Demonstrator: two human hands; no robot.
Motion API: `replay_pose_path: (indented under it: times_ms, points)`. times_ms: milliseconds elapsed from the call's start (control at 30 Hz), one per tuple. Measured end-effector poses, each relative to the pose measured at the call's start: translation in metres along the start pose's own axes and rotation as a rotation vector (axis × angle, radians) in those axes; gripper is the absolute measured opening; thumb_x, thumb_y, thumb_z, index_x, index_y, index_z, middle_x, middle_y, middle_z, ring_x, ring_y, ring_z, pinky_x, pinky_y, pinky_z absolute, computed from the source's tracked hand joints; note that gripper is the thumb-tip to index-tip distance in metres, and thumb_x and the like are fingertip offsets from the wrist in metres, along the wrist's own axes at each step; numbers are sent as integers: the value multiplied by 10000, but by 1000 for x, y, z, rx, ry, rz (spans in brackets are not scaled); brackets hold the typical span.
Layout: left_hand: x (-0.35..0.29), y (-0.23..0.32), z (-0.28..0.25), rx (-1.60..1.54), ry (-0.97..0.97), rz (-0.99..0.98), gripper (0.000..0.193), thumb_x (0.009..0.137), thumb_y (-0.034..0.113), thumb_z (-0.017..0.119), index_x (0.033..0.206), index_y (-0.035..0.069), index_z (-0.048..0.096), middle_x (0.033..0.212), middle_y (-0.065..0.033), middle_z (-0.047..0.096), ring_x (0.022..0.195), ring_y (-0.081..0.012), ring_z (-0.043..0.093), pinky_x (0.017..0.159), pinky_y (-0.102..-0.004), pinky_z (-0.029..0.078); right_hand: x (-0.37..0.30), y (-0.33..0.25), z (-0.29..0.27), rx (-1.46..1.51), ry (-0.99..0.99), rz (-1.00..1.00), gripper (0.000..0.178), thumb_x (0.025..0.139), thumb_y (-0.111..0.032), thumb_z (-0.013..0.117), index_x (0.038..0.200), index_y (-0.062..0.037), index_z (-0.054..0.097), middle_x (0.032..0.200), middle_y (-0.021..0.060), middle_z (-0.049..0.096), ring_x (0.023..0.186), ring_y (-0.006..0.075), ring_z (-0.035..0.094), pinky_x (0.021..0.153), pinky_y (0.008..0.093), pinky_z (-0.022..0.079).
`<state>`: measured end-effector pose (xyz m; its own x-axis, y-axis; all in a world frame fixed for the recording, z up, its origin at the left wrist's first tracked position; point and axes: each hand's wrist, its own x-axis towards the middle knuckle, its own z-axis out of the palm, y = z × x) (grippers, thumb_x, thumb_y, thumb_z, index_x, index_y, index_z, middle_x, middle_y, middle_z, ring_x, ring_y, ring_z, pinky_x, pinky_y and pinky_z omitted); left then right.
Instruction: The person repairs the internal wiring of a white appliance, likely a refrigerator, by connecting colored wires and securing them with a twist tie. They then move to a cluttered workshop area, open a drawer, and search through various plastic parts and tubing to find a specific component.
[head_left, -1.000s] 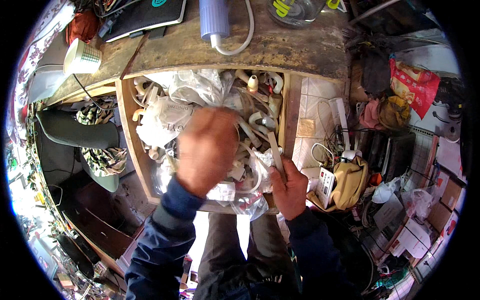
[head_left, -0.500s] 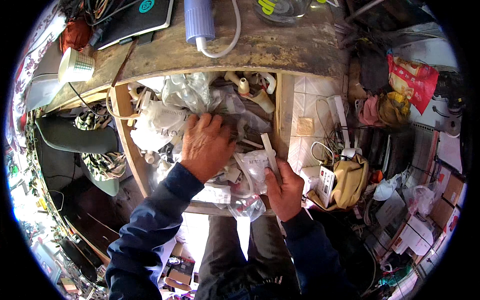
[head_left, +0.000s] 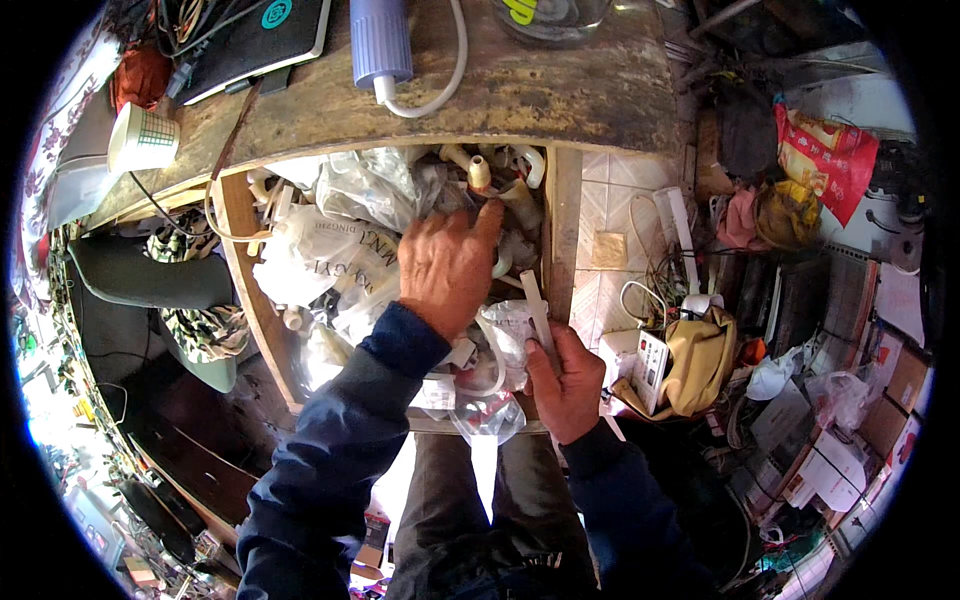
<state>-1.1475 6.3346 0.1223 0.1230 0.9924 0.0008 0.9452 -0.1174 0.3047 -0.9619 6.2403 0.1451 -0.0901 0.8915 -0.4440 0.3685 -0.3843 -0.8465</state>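
My left hand [head_left: 448,265] reaches palm down into the open wooden drawer [head_left: 562,225]. Its fingers are apart, and the tips are partly hidden among the clutter near a cream plastic nozzle-like piece [head_left: 479,177]. Crumpled clear plastic bags [head_left: 365,190] lie beside and beyond it; a printed translucent bag [head_left: 325,250] sits to its left. At the drawer's front right, my right hand [head_left: 570,385] is closed on a narrow white plastic strip [head_left: 536,300], which points up and away. A small clear packet [head_left: 507,335] is against the strip's left side; whether the fingers grip it too cannot be told.
On the worn wooden tabletop [head_left: 560,100] stand a lavender cylinder [head_left: 380,45] with a white hose, a black notebook [head_left: 260,45] and a paper cup [head_left: 145,138]. A grey curved chair part [head_left: 150,272] is left of the drawer; a tan bag [head_left: 700,365] is at right.
My left hand has moved right and slightly away within the drawer, toward the cream nozzle piece. My right hand keeps the white strip in nearly the same place.
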Motion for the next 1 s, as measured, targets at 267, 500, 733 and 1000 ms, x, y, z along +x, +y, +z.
replay_pose_path:
  times_ms: [267,500,733,1000]
  points:
    - [-35,-20,-8,81,-73,75,166,818,171,650,960,103,705,866,-86,621,875,-288,618,773,-436,490,1,11,1,-21,26,-31,231,960,-125,650,1133,28,650,832,206,718,761,274,743,681,374,568]
    - [-39,-18,-6,50,-136,47,175,830,159,636,985,114,704,847,-91,623,863,-291,637,769,-436,496,1,10,1,157,48,-30,154,1025,-137,608,1038,17,605,678,24,608,535,76,582,493,248,495]
    - [-19,-5,2,4,-155,-5,281,838,123,636,1114,135,693,864,-83,698,811,-307,702,751,-456,516,1,7,1,183,50,24,114,985,-80,613,1025,26,622,588,46,606,517,103,604,489,288,480]
    - [-34,-19,-1,-19,9,121,195,789,143,644,970,117,713,850,-40,622,798,-250,630,750,-402,480,2,9,-1,169,37,26,136,1014,-111,598,1014,24,592,659,36,601,523,93,584,481,269,485]
